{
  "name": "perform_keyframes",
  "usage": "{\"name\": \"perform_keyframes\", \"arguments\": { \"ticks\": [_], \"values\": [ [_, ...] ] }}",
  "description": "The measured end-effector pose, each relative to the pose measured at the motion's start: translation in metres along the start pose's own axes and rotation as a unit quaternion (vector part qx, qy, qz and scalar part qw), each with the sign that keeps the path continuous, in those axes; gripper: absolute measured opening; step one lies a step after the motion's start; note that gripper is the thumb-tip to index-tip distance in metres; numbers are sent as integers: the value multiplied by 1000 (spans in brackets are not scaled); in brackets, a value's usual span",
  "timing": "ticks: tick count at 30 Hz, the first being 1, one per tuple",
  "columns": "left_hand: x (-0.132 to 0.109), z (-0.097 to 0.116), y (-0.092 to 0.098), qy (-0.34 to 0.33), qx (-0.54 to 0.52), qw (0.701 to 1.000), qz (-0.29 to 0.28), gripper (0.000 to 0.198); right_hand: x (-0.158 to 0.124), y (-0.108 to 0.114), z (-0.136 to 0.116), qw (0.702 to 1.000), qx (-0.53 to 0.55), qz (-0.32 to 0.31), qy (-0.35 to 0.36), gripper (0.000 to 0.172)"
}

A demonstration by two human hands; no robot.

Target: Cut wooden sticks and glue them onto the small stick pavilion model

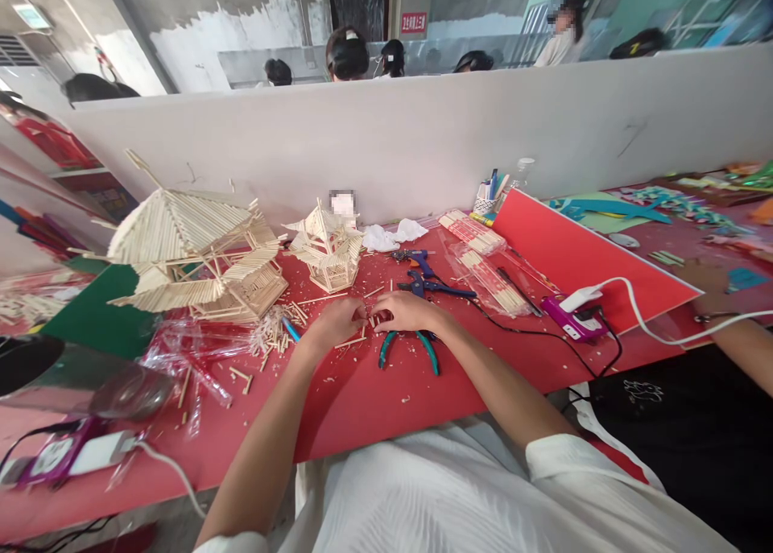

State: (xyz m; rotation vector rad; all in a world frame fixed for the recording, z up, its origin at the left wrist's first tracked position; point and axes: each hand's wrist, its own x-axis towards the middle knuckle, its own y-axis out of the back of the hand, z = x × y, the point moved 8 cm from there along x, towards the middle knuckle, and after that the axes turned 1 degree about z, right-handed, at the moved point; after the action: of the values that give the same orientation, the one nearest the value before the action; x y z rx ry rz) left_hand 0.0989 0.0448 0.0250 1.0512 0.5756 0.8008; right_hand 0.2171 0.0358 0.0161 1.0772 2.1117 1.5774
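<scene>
My left hand (pixel 336 321) and my right hand (pixel 403 311) meet nearly fingertip to fingertip over the red table. The left fingers are curled closed at a short wooden stick (pixel 364 329). The right fingers are bent together among small stick bits, and what they pinch is too small to make out. Teal-handled pliers (pixel 430 353) lie just under my right wrist, their head hidden by it. Beyond the right hand are a dark blue hand cutter (pixel 431 286) and a blue glue gun (pixel 416 259). A small stick pavilion (pixel 331 255) stands behind my left hand.
A larger stick pavilion (pixel 193 251) stands left, near loose sticks (pixel 274 332) and clear plastic wrap (pixel 199 344). Bundled sticks (pixel 492 279), a purple power strip (pixel 573 318) with cables and a leaning red board (pixel 580 255) are right. A co-worker's arm (pixel 740 344) reaches in. A white partition (pixel 423 142) runs behind.
</scene>
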Motion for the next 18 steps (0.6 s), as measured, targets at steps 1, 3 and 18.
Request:
{"name": "perform_keyframes", "arguments": {
  "ticks": [1,3,18],
  "values": [
    [1,0,-3,17,8,1000,-4,8,0,0,1,1000,0,-3,-4,21],
    [2,-2,-9,45,24,999,-13,10,0,-1,2,1000,2,-6,-9,19],
    [8,-16,-13,62,32,998,-4,10,-2,4,2,1000,18,-9,-3,17]
  ]
}}
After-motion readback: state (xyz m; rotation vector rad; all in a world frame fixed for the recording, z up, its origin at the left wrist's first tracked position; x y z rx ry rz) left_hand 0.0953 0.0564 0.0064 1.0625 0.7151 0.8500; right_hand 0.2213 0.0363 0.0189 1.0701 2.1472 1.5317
